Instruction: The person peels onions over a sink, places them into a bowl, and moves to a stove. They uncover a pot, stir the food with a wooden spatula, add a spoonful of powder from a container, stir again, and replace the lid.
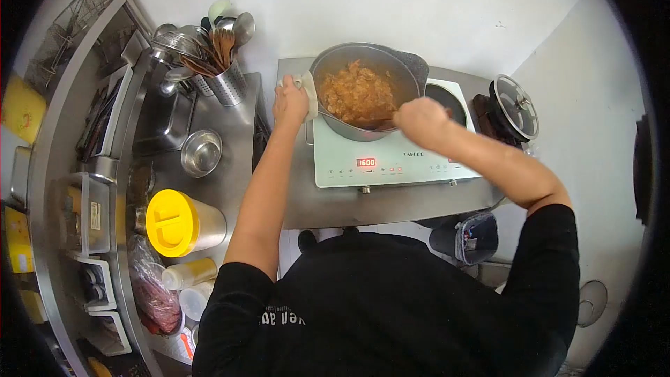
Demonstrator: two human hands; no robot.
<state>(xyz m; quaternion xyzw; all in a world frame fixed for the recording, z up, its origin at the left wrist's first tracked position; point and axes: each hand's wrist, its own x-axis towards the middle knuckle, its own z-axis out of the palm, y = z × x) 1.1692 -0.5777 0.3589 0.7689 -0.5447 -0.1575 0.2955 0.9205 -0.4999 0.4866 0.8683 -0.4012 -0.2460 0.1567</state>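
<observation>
A grey speckled pot (336, 123) stands on the left plate of the white induction cooker (342, 167), whose display reads 1600. Chunky orange-brown food (359, 94) covers the pot's bottom. My left hand (290, 102) is closed on a pale folded cloth (308, 96) at the pot's left handle. Over the pot's right front rim, my right hand (424, 123) makes a fist around a brown wooden spatula (386, 125). The spatula's end dips into the food, and most of its handle is hidden by my fingers.
A glass lid (516, 108) leans at the right, beside the cooker. Left stand a perforated utensil holder (228, 87), a steel bowl (202, 153) and a yellow-lidded container (183, 223). Below the counter's right side is a bin (476, 239). A metal shelf (52, 126) lines the far left.
</observation>
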